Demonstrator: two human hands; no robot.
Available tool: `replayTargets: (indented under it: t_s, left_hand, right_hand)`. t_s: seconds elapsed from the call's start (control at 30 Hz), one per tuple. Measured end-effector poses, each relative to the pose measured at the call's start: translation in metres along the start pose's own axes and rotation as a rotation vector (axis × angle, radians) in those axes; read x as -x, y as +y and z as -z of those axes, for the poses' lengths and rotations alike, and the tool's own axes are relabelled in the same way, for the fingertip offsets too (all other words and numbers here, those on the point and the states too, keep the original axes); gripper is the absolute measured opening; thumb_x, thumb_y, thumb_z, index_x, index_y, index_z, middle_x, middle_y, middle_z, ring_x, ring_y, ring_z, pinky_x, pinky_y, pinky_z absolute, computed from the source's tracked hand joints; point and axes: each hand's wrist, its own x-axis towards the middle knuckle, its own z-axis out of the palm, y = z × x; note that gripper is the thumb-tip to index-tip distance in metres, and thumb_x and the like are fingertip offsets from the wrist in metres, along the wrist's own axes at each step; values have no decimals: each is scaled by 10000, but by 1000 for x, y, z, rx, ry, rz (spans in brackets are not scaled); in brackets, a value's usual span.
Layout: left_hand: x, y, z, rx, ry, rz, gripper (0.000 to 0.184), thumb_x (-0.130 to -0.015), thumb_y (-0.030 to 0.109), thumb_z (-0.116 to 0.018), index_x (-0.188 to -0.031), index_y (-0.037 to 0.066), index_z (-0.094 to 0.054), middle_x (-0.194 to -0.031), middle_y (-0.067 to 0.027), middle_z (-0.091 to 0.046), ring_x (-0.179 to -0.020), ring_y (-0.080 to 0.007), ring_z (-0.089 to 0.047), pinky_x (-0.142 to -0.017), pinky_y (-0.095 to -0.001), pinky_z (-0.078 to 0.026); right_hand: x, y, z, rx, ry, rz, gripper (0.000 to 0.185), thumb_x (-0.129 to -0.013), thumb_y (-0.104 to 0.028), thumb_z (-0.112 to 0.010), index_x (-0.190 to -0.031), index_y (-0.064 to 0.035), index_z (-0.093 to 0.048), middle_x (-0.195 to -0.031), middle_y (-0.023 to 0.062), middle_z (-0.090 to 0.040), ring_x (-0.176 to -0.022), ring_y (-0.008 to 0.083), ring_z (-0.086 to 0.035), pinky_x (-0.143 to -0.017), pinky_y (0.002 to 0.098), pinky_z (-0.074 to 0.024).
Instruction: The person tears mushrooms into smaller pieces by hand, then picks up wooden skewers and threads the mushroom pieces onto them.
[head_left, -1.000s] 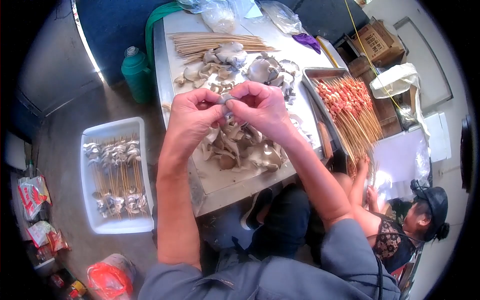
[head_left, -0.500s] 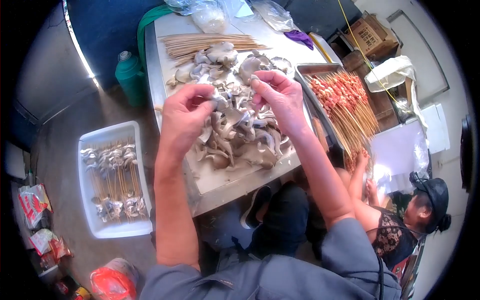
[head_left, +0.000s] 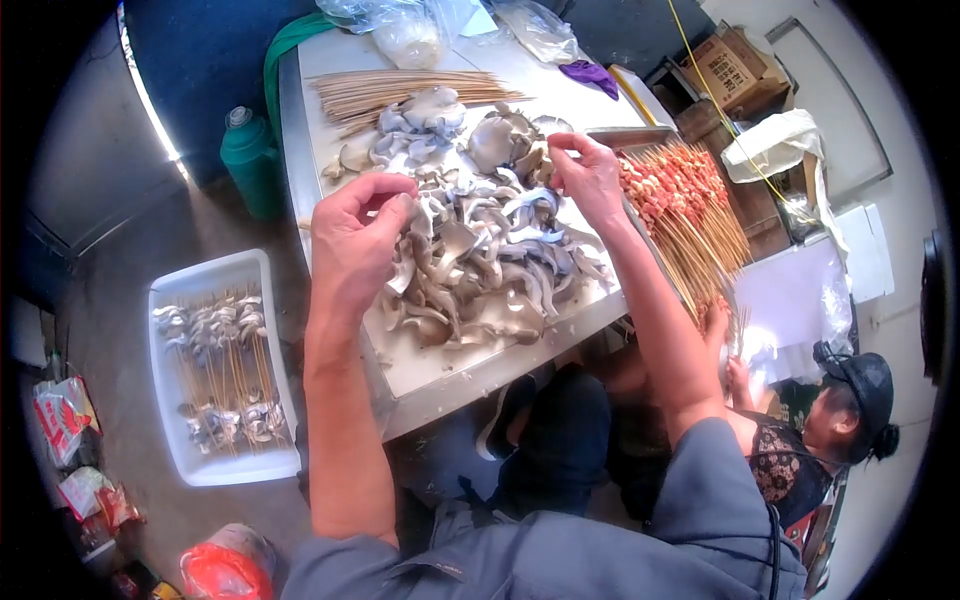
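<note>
Left hand and right hand apart, fingers pinched, over soft grey frilly mushrooms by table's near edge; can't tell if grasping. Likely separating step; calls for light pinch.

Light's uneven in here. Tabletop reads bright, whitest at the far end; mushrooms pick up bluish-white highlights. Hard glare by the pale sheet, near the co-worker. Thin bright slit shows along the blue wall. Floor dim, shadow deep under the tabletop. Fisheye view: straight lines bow, corners go black, small stuff at the edges looks soft.
</note>
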Motion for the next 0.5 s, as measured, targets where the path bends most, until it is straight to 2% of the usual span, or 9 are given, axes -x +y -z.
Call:
replayTargets:
  t_s: [0.03, 0.1, 0.13, 0.23, 0.33, 0.43, 0.5]
  left_hand:
    - [-1, -1, 0, 1, -1, 0, 127, -869, 31, -620, -968, 3, -694, -879, -22, -679, -770, -74, -594, -700, -214, -468]
    - [-2, -3, 0, 11, -2, 9, 121, -870, 25, -616, -959, -5, -693, -866, -24, -678, -776, -75, -597, -708, -213, -471]
    - [-2, -3, -1, 11, -3, 9, 121, -870, 25, -616, -959, -5, -693, -866, -24, -678, -776, -75, -597, -708, -213, -471]
    - [-1, -1, 0, 18, 4, -19, 116, -872, 23, -615, -952, -9, -693, -855, -19, -678, -769, -72, -597, -704, -212, -472]
    - [2, 2, -1, 10, 0, 2, 112, -875, 22, -616, -949, -11, -694, -851, -15, -677, -768, -71, -597, -707, -212, -473]
    - [3, 2, -1, 36, 14, 1, 108, -879, 24, -618, -949, -10, -694, -855, -17, -678, -768, -71, -596, -708, -211, -472]
    - [4, 0, 0, -1, 7, -8, 132, -911, 69, -615, -1005, 26, -697, -914, -31, -713, -801, -62, -621, -686, -193, -456]
  right_hand:
    - [-1, 2, -1, 1, 1, -1, 229, -894, -147, -633, -1080, -23, -680, -729, 30, -645, -569, 53, -573, -507, 204, -439]
    - [-3, 8, -3, 232, -53, 201, 266, -821, -83, -620, -1072, -16, -683, -970, 119, -685, -725, 172, -668, -659, 286, -522]
    - [-7, 13, -6, 367, -57, 310, 301, -783, -73, -618, -1074, -35, -681, -1106, 144, -644, -868, 266, -670, -768, 341, -523]
    - [-5, 11, -9, 485, -38, 338, 255, -777, -69, -614, -1020, -43, -689, -1084, 137, -651, -905, 315, -658, -795, 384, -517]
    - [-1, 6, -5, 617, -18, 395, 189, -785, -69, -617, -959, -36, -685, -1065, 109, -658, -882, 313, -661, -779, 390, -520]
    - [5, 3, 0, 623, 24, 483, 146, -786, -69, -621, -915, -41, -683, -1017, 95, -668, -848, 310, -663, -767, 391, -522]
    - [8, 5, 3, 552, 52, 502, 130, -789, -72, -631, -905, -47, -684, -991, 94, -672, -803, 298, -667, -732, 381, -528]
